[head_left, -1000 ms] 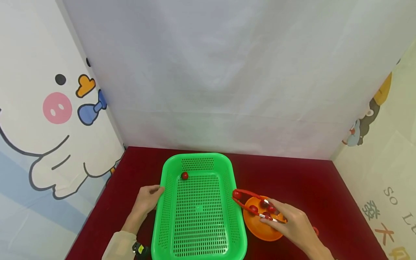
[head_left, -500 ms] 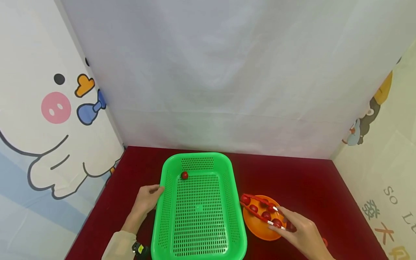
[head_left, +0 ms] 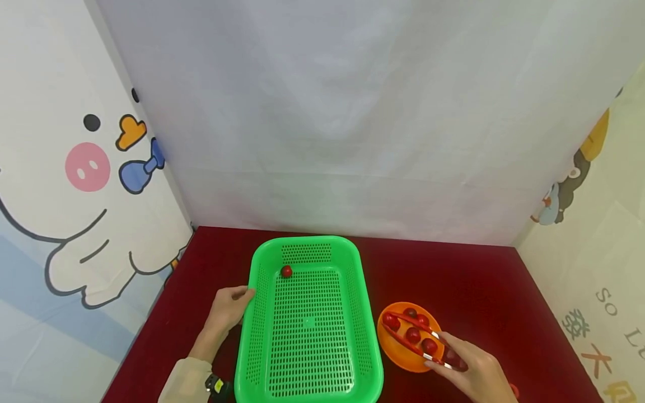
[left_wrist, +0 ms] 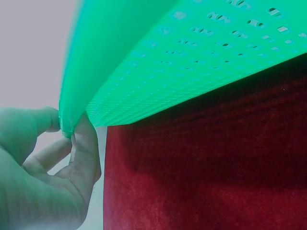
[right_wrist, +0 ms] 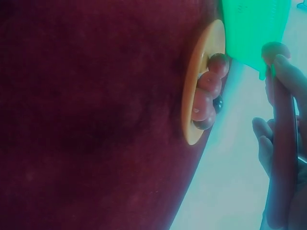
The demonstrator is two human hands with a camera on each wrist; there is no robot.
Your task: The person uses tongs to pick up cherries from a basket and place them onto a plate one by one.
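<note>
My left hand (head_left: 227,309) pinches the left rim of a green perforated plastic basket (head_left: 308,336) between thumb and fingers; the left wrist view shows this grip on the rim (left_wrist: 69,122). One small red round fruit, like a cherry tomato (head_left: 286,271), lies near the basket's far left corner. My right hand (head_left: 471,366) grips red tongs (head_left: 407,343) with white bands. Between their tips sits a red cherry tomato (head_left: 391,321), over the left part of an orange plate (head_left: 403,358). Several more tomatoes (right_wrist: 204,103) rest on that plate. The tongs' rear end is mostly behind my hand.
A dark red cloth (head_left: 453,274) covers the table under basket and plate. A pale curtain wall (head_left: 322,140) rises at the back, with printed cartoon panels (head_left: 116,168) at the sides. The basket stands close to the plate's left.
My right hand has drawn back to the right and toward me. The tongs' tips and the tomato between them went from the basket's right rim to over the plate. My left hand stayed put.
</note>
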